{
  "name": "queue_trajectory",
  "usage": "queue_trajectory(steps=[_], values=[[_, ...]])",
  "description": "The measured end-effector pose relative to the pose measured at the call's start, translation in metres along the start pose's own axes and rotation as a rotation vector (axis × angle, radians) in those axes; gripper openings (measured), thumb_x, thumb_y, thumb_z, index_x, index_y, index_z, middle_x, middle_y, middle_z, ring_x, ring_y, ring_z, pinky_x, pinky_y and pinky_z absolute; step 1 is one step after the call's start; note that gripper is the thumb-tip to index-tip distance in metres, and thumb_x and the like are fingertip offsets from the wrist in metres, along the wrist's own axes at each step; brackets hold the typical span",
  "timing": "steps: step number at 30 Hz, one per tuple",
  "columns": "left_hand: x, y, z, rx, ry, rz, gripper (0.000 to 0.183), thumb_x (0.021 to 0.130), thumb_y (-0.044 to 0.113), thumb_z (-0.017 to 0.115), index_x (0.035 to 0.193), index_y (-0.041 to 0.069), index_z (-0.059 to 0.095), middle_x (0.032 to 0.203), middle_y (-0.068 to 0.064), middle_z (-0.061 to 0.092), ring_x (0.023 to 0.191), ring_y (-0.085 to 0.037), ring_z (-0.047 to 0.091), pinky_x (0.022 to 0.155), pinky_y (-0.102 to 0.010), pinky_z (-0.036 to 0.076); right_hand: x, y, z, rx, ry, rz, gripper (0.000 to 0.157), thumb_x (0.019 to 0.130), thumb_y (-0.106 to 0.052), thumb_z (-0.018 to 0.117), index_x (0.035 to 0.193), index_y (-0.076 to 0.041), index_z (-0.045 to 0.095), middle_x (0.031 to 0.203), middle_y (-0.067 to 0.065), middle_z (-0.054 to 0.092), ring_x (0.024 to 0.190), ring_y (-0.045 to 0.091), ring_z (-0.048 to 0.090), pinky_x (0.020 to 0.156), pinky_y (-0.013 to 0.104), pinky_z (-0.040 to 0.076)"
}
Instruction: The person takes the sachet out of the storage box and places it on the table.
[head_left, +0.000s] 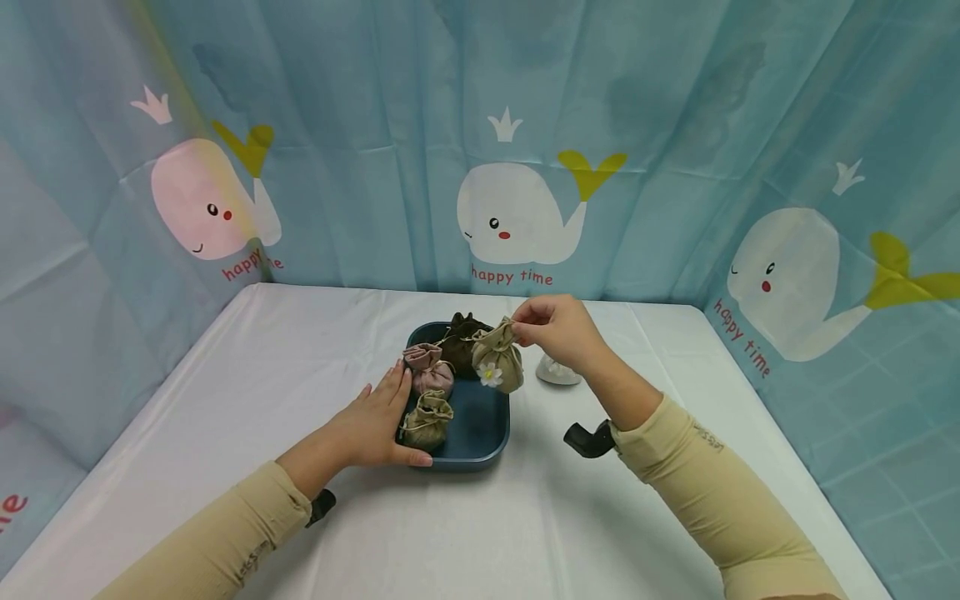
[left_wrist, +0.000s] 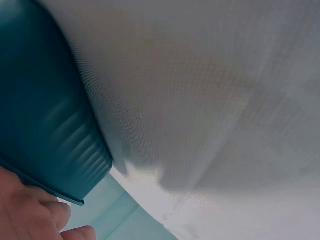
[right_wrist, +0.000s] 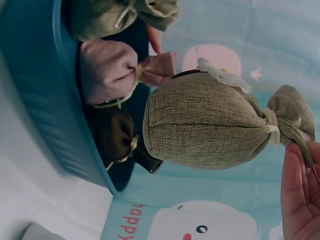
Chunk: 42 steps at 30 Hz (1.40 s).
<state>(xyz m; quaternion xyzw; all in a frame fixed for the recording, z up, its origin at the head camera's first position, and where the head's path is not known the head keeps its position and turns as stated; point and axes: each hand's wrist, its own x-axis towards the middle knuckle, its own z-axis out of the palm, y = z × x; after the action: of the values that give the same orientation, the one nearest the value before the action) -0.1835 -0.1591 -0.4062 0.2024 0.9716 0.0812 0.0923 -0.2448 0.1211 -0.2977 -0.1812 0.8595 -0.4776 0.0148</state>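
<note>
My right hand (head_left: 558,329) pinches the gathered neck of a tan burlap drawstring pouch (right_wrist: 210,125) with a white flower on its front. The pouch hangs over the right side of a dark blue tray (head_left: 480,425), lifted above its rim. My left hand (head_left: 375,421) rests along the tray's left edge, fingers straight, with the thumb at the front rim. In the tray are an olive pouch (head_left: 427,423) at the front left, a pink pouch (head_left: 432,379) behind it and a dark brown pouch (head_left: 459,350) at the back.
A whitish pouch-like item (head_left: 557,372) lies on the white tablecloth (head_left: 615,517) right of the tray, partly hidden by my right hand. A blue curtain (head_left: 390,225) with printed whales stands around the table's back and sides.
</note>
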Motion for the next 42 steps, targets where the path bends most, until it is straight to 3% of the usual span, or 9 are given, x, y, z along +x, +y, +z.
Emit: queue_trajectory(steps=[9,18,30,42], values=[[0.001,-0.001,0.001,-0.005,-0.001,-0.003,0.130,0.059,0.085,0.048,0.146,0.000,0.004,0.151,-0.018,-0.006,0.139,-0.030,0.002,0.106,-0.055,0.015,-0.005,-0.003,-0.013,0.035,0.022,0.009,0.007,0.085,-0.007,0.063,0.088,-0.002,0.068,0.080,0.011,0.066,0.072,0.021,0.063,0.072,0.037,0.053],[0.001,-0.001,0.000,-0.004,0.000,0.002,0.130,0.059,0.086,0.047,0.146,-0.001,0.004,0.151,-0.019,-0.005,0.139,-0.031,0.003,0.106,-0.056,0.015,-0.011,0.000,-0.027,-0.009,0.058,0.005,0.010,0.086,-0.008,0.063,0.090,0.000,0.068,0.083,0.013,0.066,0.072,0.021,0.062,0.068,0.031,0.052],[0.000,0.000,-0.001,-0.006,0.006,0.007,0.129,0.061,0.084,0.049,0.146,-0.002,0.005,0.151,-0.019,-0.005,0.139,-0.032,0.003,0.106,-0.056,0.015,-0.014,0.018,-0.043,-0.041,0.101,0.038,0.009,0.087,-0.009,0.062,0.090,-0.002,0.067,0.083,0.012,0.065,0.072,0.021,0.061,0.069,0.031,0.051],[0.000,0.000,-0.001,-0.005,0.005,0.006,0.129,0.061,0.084,0.050,0.146,-0.002,0.005,0.151,-0.019,-0.005,0.139,-0.032,0.003,0.105,-0.057,0.016,-0.015,0.038,-0.042,-0.042,0.106,0.061,0.009,0.086,-0.009,0.063,0.088,-0.001,0.067,0.081,0.012,0.066,0.070,0.019,0.062,0.070,0.037,0.052]])
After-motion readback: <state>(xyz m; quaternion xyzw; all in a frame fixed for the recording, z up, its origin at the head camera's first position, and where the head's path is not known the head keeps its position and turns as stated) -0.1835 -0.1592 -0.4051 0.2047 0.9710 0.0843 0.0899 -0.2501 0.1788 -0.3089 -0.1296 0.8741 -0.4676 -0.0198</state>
